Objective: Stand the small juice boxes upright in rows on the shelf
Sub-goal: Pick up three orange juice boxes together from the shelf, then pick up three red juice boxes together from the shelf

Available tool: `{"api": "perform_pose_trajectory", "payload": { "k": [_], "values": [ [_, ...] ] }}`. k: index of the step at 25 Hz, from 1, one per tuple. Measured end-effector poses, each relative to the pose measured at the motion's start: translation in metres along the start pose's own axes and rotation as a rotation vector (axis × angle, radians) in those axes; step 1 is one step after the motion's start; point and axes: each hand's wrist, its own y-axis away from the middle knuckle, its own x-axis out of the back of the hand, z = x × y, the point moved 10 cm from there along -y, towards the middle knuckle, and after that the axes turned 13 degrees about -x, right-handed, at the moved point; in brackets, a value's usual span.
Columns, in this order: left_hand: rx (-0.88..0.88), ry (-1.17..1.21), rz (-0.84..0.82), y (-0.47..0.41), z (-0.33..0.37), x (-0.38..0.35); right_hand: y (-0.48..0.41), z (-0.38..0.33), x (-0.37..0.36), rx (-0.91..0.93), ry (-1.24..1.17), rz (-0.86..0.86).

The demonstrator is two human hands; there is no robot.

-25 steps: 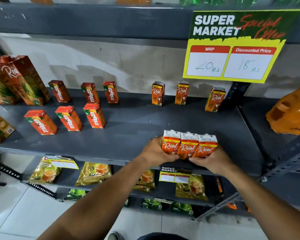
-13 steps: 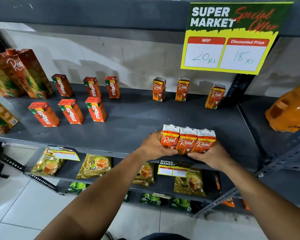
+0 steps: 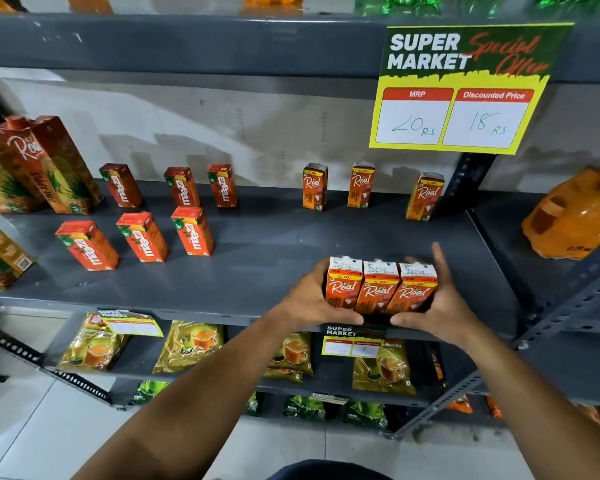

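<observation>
On the left end of the grey shelf (image 3: 274, 271), tall Real pineapple cartons (image 3: 45, 168) lean against one another, and beside them six red Maaza boxes (image 3: 142, 237) stand upright in two rows of three, each apart from its neighbour. Further right, along the back wall, three small Real juice boxes (image 3: 361, 185) stand upright and spaced out, the last one just beside the perforated upright post (image 3: 465, 181). Open shelf lies between that back row and the front edge, with nothing standing in it.

Near the front edge, three more Real boxes (image 3: 380, 287) stand upright, pressed side to side in a tight block. The left hand (image 3: 312, 299) curls against the block's left side, thumb under its front. The right hand (image 3: 440, 303) cups the right side, thumb low in front and fingers spread behind the boxes, so both hands squeeze the block between them. Above hangs a yellow offer sign (image 3: 465, 88); an orange packet (image 3: 572, 216) lies on the neighbouring shelf.
</observation>
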Motion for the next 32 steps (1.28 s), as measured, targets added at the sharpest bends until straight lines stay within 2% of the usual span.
{"api": "perform_pose_trajectory", "payload": {
  "k": [3, 5, 6, 7, 9, 11, 13, 15, 17, 20, 23, 28, 32],
  "values": [
    [-0.2, 0.089, 0.188, 0.027, 0.019, 0.033, 0.049, -0.008, 0.043, 0.225, -0.257, 0.297],
    [-0.378, -0.006, 0.346, 0.057, 0.031, 0.069, 0.094, -0.009, 0.041, 0.338, -0.256, 0.473],
    [-0.464, -0.063, 0.425, 0.073, 0.037, 0.091, 0.11, -0.01, 0.025, 0.347, -0.252, 0.503],
    [-0.542, -0.124, 0.511, 0.089, 0.043, 0.117, 0.118, -0.015, -0.002, 0.355, -0.214, 0.464],
    [-0.654, -0.266, 0.707, 0.123, 0.05, 0.176, 0.116, -0.046, -0.075, 0.411, -0.022, 0.27],
    [-0.703, -0.38, 0.913, 0.157, 0.053, 0.245, 0.098, -0.087, -0.144, 0.494, 0.145, 0.122],
    [-0.711, -0.461, 1.093, 0.191, 0.044, 0.318, 0.063, -0.128, -0.193, 0.501, 0.084, 0.038],
    [-0.654, -0.528, 1.158, 0.214, 0.023, 0.377, 0.012, -0.16, -0.23, 0.408, -0.055, 0.001],
    [-0.471, -0.449, 1.073, 0.216, -0.013, 0.417, -0.045, -0.176, -0.262, 0.254, -0.132, -0.032],
    [-0.189, -0.256, 0.724, 0.189, -0.075, 0.431, -0.114, -0.171, -0.294, 0.025, -0.088, -0.097],
    [-0.031, -0.163, 0.44, 0.161, -0.108, 0.431, -0.148, -0.165, -0.322, -0.085, -0.025, -0.124],
    [-0.001, -0.099, 0.325, 0.123, -0.11, 0.418, -0.161, -0.172, -0.354, -0.108, -0.077, -0.122],
    [0.144, 0.014, 0.274, 0.109, -0.121, 0.399, -0.157, -0.178, -0.378, -0.111, -0.153, -0.127]
  ]
}}
